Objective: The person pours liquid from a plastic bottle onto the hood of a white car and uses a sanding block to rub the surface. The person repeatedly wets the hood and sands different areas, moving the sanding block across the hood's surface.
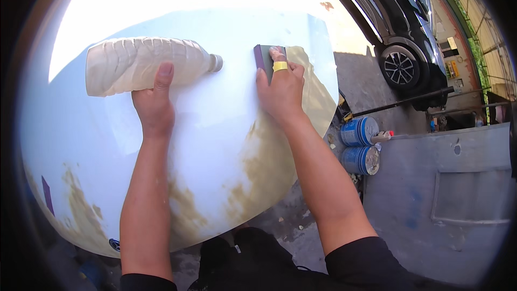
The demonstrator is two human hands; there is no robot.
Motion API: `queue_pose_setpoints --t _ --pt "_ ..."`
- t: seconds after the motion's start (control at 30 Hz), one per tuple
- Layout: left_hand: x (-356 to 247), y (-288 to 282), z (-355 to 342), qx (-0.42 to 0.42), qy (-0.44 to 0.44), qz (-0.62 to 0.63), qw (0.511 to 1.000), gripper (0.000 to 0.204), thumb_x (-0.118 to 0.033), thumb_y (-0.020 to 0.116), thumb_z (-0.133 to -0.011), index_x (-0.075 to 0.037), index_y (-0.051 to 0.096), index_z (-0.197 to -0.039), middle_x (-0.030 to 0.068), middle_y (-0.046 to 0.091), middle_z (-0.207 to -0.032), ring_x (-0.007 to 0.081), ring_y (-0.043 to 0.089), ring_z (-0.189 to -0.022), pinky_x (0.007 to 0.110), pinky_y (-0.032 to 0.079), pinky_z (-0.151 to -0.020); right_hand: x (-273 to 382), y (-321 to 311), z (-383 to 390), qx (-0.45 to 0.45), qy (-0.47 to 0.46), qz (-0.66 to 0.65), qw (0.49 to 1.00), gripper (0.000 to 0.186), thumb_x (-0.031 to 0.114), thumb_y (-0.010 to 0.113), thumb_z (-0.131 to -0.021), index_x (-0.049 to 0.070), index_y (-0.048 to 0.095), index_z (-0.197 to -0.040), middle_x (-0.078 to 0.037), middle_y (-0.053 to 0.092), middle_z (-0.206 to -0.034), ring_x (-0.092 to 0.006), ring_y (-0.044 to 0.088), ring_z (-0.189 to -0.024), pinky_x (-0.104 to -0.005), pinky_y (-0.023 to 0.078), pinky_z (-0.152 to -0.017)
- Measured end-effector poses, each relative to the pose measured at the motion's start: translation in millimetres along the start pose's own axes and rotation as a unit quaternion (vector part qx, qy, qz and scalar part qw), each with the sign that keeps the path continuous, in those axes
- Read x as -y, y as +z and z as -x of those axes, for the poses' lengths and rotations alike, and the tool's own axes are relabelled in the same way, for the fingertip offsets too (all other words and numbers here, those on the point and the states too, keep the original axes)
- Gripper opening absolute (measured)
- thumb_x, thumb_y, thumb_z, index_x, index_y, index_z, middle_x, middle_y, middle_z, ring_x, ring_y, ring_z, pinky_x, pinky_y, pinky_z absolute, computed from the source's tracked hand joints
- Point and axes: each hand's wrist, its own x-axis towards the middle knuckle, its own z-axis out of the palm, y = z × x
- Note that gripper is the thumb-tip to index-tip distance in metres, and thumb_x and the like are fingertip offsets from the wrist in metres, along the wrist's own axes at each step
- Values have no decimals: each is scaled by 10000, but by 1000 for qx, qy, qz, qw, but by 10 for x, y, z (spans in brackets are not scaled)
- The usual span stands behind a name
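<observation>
A white car hood (207,124) with tan filler patches (264,170) spreads out before me. My left hand (155,105) is wrapped round a clear plastic bottle (142,64) of cloudy liquid, tilted onto its side above the hood, its capped or open neck pointing right; which of the two I cannot tell. On the hood's right part, my right hand (283,89) presses a sanding block (263,59), dark green with a purple edge, against the surface beside a large tan patch. Yellow tape (280,66) circles one of that hand's fingers.
A small purple strip (47,196) lies on the hood's left edge, near a round badge (114,244). Right of the hood, two blue buckets (361,131) lie on the ground by a grey panel (441,194). Farther back stands a black car (401,37).
</observation>
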Motion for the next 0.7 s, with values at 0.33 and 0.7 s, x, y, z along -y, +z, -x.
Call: queue_pose_setpoints --t 0.33,0.7 --pt "27 -80 -4 4 1 -5 1000 532 -351 690 -932 13 526 -1282 91 561 -1269 201 516 -1177 343 379 -1053 216 -65 1328 15 -93 -4 996 574 160 680 -842 44 502 -1375 -150 498 -1452 -436 415 -1221 -527 334 -1046" --pt "-17 8 -13 35 -6 -14 999 552 -405 665 -929 4 537 -1278 95 564 -1264 207 514 -1178 354 388 -1044 -133 34 97 -4 18 -17 1000 542 205 653 -878 45 502 -1373 -138 547 -1374 -391 411 -1220 -481 354 -1031"
